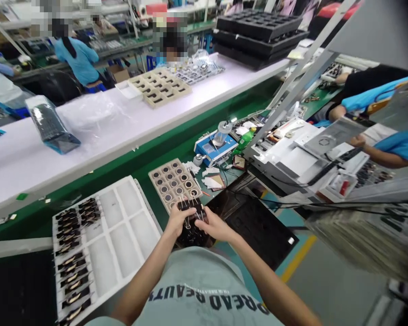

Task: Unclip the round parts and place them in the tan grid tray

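Observation:
Close to my body, both hands hold a small dark part with black binder clips (191,205) on it, their silver wire handles sticking out. My left hand (177,222) grips it from the left, thumb across the top. On the other side my right hand (213,225) has its thumb and fingers closed on the clips. Fingers cover much of the dark part, so its shape is hard to make out. Below the hands lies a heap of black clips (192,236). Just beyond them is a beige tray (162,183) with rows of round dark pieces.
At left stands a white compartment tray (114,231) with clipped black parts in its left sections. A blue device (213,151), a green bottle (245,139) and papers (213,181) sit further back. A long white shelf (98,158) crosses behind. Co-workers sit around.

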